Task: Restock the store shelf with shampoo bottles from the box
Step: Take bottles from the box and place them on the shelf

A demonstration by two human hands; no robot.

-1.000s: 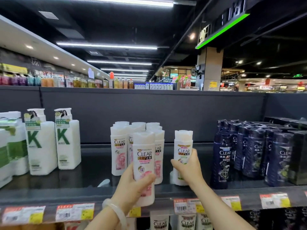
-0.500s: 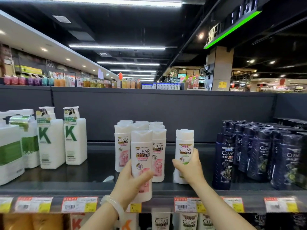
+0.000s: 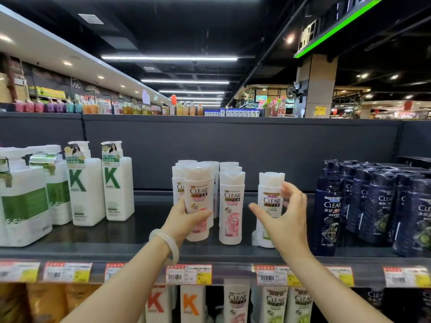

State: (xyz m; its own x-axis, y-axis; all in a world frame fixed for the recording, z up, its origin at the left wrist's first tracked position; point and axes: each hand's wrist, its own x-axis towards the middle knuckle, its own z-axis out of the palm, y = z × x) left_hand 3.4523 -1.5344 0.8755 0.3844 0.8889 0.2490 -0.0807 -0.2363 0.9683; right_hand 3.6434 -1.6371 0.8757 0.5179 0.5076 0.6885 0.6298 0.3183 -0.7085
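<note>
Left fingers are clamped round the lower body of a pink-label CLEAR bottle, held upright just off the shelf, probably to be set down at the front of the white cluster. Right fingers are spread apart beside the green-label CLEAR bottle; contact cannot be confirmed. That bottle is seen standing near the shelf's front edge, seemingly to start a new row beside the dark bottles. The box is not in view.
</note>
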